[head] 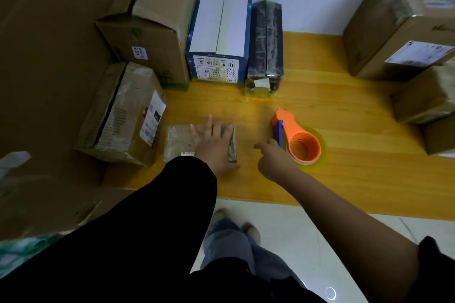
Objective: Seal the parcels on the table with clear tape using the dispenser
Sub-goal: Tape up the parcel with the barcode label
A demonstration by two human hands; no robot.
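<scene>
Several cardboard boxes (138, 39) stand stacked at the left end of the yellow wooden table (344, 106). Just beside them a small flat parcel (179, 140) lies near the front edge, with the person's left hand (214, 147) resting flat on it, fingers straight and spread apart. Further right, the right hand (273, 157) meets the blue part of the orange tape dispenser (298, 138) lying on the tabletop, though whether its fingers grip it cannot be told.

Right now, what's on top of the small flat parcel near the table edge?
The left hand lies flat on the small flat parcel, fingers spread; whatever is under the palm is hidden.
</scene>
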